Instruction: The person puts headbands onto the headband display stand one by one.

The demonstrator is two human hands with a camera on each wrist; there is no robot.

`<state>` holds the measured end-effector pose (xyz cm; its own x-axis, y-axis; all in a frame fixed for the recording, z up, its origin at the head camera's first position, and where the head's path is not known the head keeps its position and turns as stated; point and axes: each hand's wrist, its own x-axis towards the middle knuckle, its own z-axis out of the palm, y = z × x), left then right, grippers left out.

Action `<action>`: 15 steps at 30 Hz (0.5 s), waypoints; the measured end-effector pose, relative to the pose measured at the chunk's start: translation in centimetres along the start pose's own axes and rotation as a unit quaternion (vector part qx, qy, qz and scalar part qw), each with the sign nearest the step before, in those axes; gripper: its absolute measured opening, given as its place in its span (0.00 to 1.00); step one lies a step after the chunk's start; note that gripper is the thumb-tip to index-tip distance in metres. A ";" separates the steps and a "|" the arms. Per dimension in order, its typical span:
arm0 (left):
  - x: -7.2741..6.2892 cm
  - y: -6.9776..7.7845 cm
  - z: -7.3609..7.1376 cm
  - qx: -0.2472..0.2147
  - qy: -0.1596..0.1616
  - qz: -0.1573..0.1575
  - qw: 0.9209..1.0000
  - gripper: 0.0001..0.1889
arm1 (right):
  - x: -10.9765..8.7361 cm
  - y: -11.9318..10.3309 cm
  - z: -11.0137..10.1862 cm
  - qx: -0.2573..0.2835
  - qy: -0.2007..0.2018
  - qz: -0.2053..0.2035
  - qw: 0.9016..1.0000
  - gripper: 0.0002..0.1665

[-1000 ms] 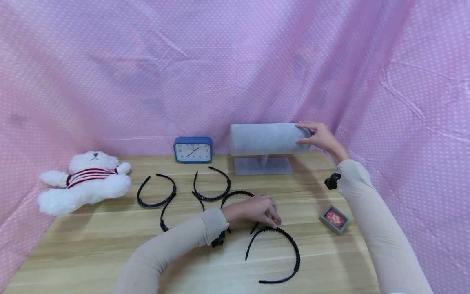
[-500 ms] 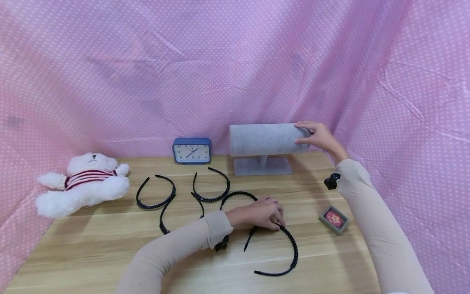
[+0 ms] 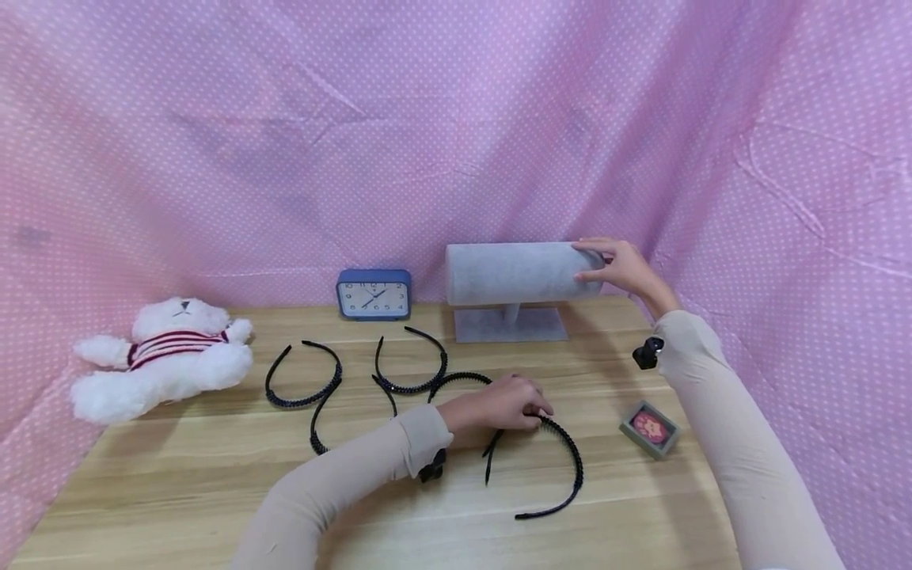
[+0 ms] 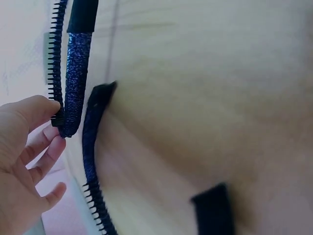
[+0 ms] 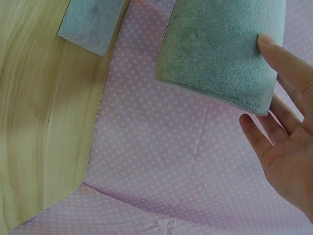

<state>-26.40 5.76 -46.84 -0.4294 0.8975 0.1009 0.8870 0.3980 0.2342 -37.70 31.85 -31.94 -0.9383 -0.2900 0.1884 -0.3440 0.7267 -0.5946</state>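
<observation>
My left hand (image 3: 509, 402) pinches a black toothed headband (image 3: 577, 459) by its curved top at the front middle of the table. In the left wrist view, the thumb and fingertips meet on the band (image 4: 56, 73), and its toothed inner side shows. At the back right stands a grey velvet display stand (image 3: 509, 273), a horizontal roll on a post and flat base. My right hand (image 3: 621, 265) holds the right end of this roll. In the right wrist view, the thumb lies on the velvet roll (image 5: 220, 54), with fingers behind its end.
Several more black headbands lie on the wooden table, including one at the left (image 3: 302, 402) and one in the middle (image 3: 409, 388). A blue clock (image 3: 374, 294) stands at the back. A white plush bear (image 3: 171, 356) lies left; a small grey framed box (image 3: 650, 428) lies right.
My left hand has taken hold of the near headband, whose ends have shifted away from the front edge, its top now raised in the fingers. The right hand stays on the roll.
</observation>
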 end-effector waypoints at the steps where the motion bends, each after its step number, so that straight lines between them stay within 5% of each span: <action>1: 0.0 -0.1 -0.2 -0.012 0.002 -0.001 1.000 0.14 | 0.0 0.0 0.0 0.000 -0.001 0.000 1.000 0.39; 7: -0.3 -0.4 -1.4 -0.071 0.005 -0.020 0.997 0.13 | -0.1 0.3 -0.3 -0.008 -0.006 0.005 1.000 0.39; 15: -0.5 -1.1 -2.5 -0.081 0.009 -0.052 0.995 0.12 | 0.0 0.0 -0.5 -0.015 -0.009 0.009 1.000 0.38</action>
<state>-27.57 4.37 -44.70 -0.5207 0.8495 0.0845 0.7995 0.4505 0.3972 -37.71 32.15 -31.57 -0.9439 -0.2868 0.1639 -0.3277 0.7505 -0.5738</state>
